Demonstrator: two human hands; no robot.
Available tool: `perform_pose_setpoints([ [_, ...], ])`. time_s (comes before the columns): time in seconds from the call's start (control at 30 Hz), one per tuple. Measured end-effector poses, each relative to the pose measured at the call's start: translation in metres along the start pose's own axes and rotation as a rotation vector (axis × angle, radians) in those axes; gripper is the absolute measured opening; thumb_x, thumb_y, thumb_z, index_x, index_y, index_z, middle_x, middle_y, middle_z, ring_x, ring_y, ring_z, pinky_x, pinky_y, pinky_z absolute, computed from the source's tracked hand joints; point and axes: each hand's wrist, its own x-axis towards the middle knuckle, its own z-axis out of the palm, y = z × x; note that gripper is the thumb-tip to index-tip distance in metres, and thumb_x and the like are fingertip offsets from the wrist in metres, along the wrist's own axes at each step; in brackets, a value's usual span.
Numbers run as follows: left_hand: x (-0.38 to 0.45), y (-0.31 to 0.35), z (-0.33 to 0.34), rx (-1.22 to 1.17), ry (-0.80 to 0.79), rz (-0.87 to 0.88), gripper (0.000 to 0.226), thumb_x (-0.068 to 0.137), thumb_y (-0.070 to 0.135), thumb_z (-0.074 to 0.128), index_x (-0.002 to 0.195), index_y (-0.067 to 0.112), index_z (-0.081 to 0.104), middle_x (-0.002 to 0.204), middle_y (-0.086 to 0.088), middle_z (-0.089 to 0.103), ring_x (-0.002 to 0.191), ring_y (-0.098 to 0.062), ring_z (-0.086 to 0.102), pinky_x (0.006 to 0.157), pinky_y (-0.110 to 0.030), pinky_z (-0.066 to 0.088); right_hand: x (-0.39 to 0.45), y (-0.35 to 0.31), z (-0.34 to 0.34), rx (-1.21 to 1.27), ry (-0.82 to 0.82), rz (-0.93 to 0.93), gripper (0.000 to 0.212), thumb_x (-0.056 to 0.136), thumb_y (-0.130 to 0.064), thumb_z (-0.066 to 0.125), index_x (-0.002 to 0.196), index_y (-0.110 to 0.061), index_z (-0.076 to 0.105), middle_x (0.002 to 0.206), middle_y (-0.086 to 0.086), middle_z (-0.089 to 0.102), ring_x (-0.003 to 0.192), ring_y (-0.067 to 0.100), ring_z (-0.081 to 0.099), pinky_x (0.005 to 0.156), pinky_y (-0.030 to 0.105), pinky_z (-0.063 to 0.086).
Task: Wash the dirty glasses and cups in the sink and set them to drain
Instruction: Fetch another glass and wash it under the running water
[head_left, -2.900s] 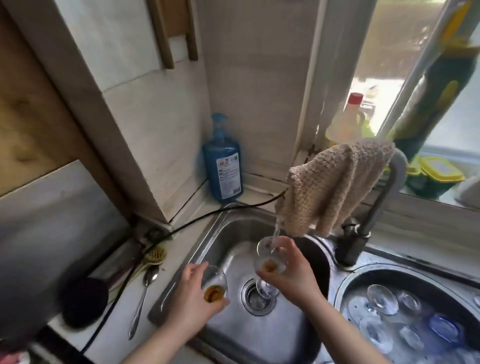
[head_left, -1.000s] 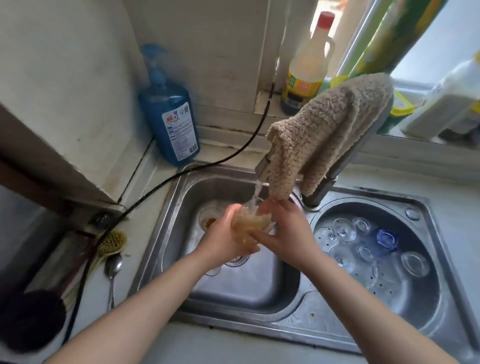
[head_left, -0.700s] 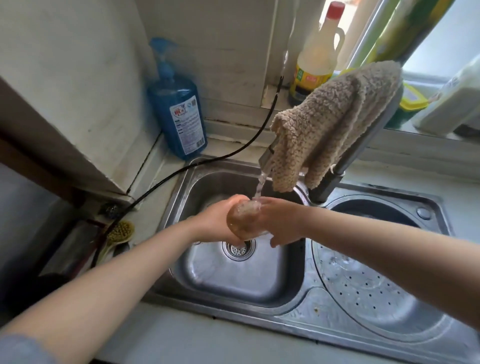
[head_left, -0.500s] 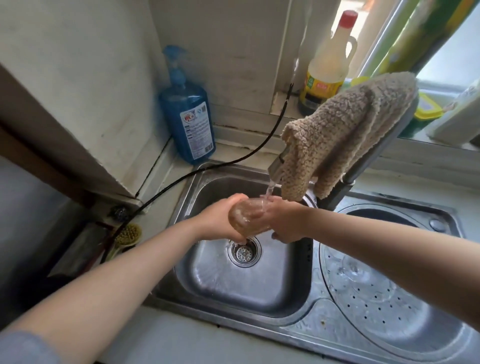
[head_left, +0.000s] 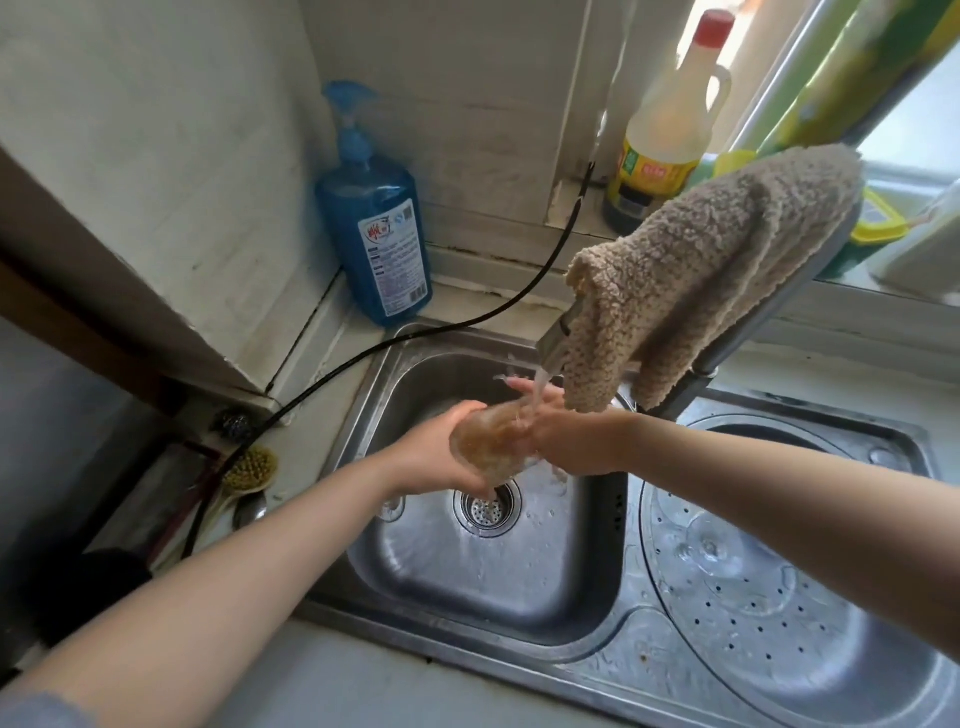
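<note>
A small glass (head_left: 491, 444) with brownish water in it is held on its side over the left sink basin (head_left: 415, 582), right under the tap's running stream (head_left: 537, 387). My left hand (head_left: 434, 454) cups its base from the left. My right hand (head_left: 566, 441) grips it from the right, fingers reaching into or around its mouth. Another glass (head_left: 390, 506) shows partly behind my left wrist on the basin floor. Clear washed glasses (head_left: 711, 551) lie in the round perforated drain basin (head_left: 779, 639) on the right, mostly hidden by my right forearm.
A beige cloth (head_left: 691, 270) hangs over the tap spout. A blue soap pump bottle (head_left: 376, 234) stands in the corner; a black cable (head_left: 467, 322) runs past it. A yellow bottle (head_left: 665, 130) is on the sill. A brush (head_left: 249, 470) and a spoon lie on the left counter.
The two glasses held apart earlier are now one glass between both hands under the tap. The other went down into the basin. The camera has tilted down over the sink.
</note>
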Motion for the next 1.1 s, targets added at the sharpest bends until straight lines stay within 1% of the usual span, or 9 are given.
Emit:
perform_pose_setpoints([
  [0.13, -0.001, 0.001, -0.008, 0.018, -0.006, -0.023, 0.089, 0.059, 0.013, 0.09, 0.132, 0.028, 0.042, 0.118, 0.011, 0.058, 0.105, -0.003, 0.057, 0.077, -0.008, 0.046, 0.004, -0.015, 0.004, 0.123, 0.161, -0.068, 0.034, 0.094, -0.025, 0.052, 0.126, -0.016, 0.058, 0.127, 0.005, 0.059, 0.119, 0.022, 0.053, 0.104, 0.035, 0.039],
  [0.27, -0.008, -0.004, -0.001, -0.112, -0.059, -0.083, 0.075, 0.063, 0.018, 0.088, 0.126, 0.025, 0.048, 0.114, 0.005, 0.063, 0.097, -0.004, 0.063, 0.072, -0.014, 0.052, -0.002, -0.018, 0.0, 0.911, 0.111, -0.126, 0.022, 0.087, -0.005, 0.063, 0.109, -0.006, 0.068, 0.099, 0.0, 0.071, 0.096, 0.016, 0.066, 0.094, 0.031, 0.05],
  [0.37, -0.012, -0.009, 0.011, -0.199, -0.091, -0.205, 0.073, 0.066, 0.04, 0.085, 0.126, 0.024, 0.047, 0.11, -0.001, 0.064, 0.089, -0.014, 0.066, 0.064, -0.023, 0.052, -0.006, -0.017, 0.004, 1.303, 0.258, 0.07, 0.021, 0.091, -0.021, 0.061, 0.097, -0.002, 0.067, 0.089, 0.002, 0.07, 0.086, 0.014, 0.067, 0.084, 0.028, 0.054],
  [0.53, -0.014, 0.003, 0.03, -0.517, -0.181, -0.384, 0.072, 0.06, 0.059, 0.072, 0.117, 0.016, 0.059, 0.086, -0.003, 0.069, 0.073, -0.015, 0.066, 0.062, -0.027, 0.053, 0.006, -0.033, 0.018, 1.501, 0.613, 0.398, 0.03, 0.094, -0.034, 0.055, 0.08, -0.007, 0.061, 0.075, 0.002, 0.057, 0.071, 0.012, 0.054, 0.071, 0.021, 0.047],
  [0.63, -0.016, 0.004, 0.035, -0.723, -0.273, -0.477, 0.074, 0.066, 0.063, 0.068, 0.115, 0.007, 0.062, 0.084, -0.006, 0.067, 0.069, -0.016, 0.064, 0.057, -0.023, 0.051, 0.012, -0.032, 0.025, 1.579, 0.6, 0.448, 0.029, 0.096, -0.03, 0.052, 0.09, -0.005, 0.066, 0.079, 0.006, 0.059, 0.075, 0.016, 0.055, 0.08, 0.033, 0.049],
  [0.83, -0.015, -0.001, 0.032, -1.063, -0.453, -0.479, 0.077, 0.077, 0.065, 0.065, 0.126, 0.007, 0.054, 0.091, -0.011, 0.06, 0.065, -0.013, 0.061, 0.053, -0.018, 0.053, 0.009, -0.035, 0.029, 1.667, 0.539, 0.499, 0.036, 0.092, -0.041, 0.057, 0.1, -0.007, 0.069, 0.086, 0.005, 0.066, 0.074, 0.013, 0.061, 0.066, 0.024, 0.05],
  [0.93, -0.013, 0.001, 0.03, -1.106, -0.51, -0.49, 0.076, 0.079, 0.066, 0.06, 0.122, 0.004, 0.052, 0.09, -0.012, 0.059, 0.06, -0.01, 0.062, 0.049, -0.016, 0.052, 0.002, -0.033, 0.024, 1.663, 0.537, 0.488, 0.03, 0.095, -0.034, 0.054, 0.081, -0.009, 0.064, 0.057, -0.004, 0.054, 0.044, 0.001, 0.049, 0.047, 0.014, 0.041],
  [1.03, -0.015, 0.009, 0.024, -1.074, -0.525, -0.498, 0.075, 0.075, 0.065, 0.062, 0.12, 0.005, 0.052, 0.089, -0.011, 0.059, 0.058, -0.009, 0.06, 0.048, -0.015, 0.051, -0.005, -0.031, 0.016, 1.543, 0.631, 0.416, 0.029, 0.095, -0.026, 0.055, 0.07, -0.012, 0.061, 0.045, -0.011, 0.053, 0.046, 0.003, 0.048, 0.047, 0.012, 0.042],
  [1.1, -0.015, 0.014, 0.019, -0.857, -0.456, -0.417, 0.091, 0.064, 0.068, 0.071, 0.13, 0.008, 0.053, 0.1, -0.012, 0.062, 0.066, -0.012, 0.061, 0.051, -0.019, 0.05, -0.014, -0.03, 0.006, 1.446, 0.691, 0.333, 0.027, 0.094, -0.027, 0.057, 0.072, -0.012, 0.063, 0.05, -0.013, 0.057, 0.051, 0.005, 0.05, 0.051, 0.015, 0.043],
])
